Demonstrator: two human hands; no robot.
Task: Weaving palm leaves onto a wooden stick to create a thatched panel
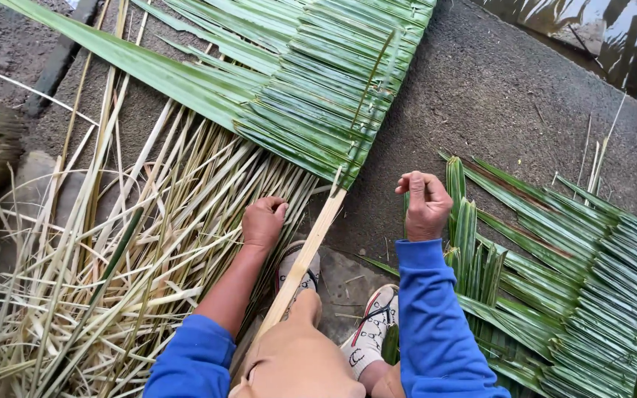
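The right hand is curled almost into a fist, thumb pressed against the bent fingers, pinching the tip of a narrow green leaflet that runs down from the hand toward the near side. The left hand is also closed into a loose fist, knuckles up, resting among the pale dried leaflets; whether it actually has hold of one of them I cannot tell, since the fingers are tucked under.

Between the two hands a pale split midrib slants from the near centre up toward the far side, where it meets the edge of a woven green palm-leaf panel that spreads across the far middle of the scene. Under the midrib, near the person's knees, sit two feet in light patterned sandals. Both forearms wear blue sleeves, the left one pushed up toward the elbow.

To the right of the right hand lies a second woven green panel, its loose leaflets standing up just beside the wrist. To the left, the dried straw-coloured leaflets fan out in a thick heap over the grey gritty ground. At the far right corner, water shows dark reflections.
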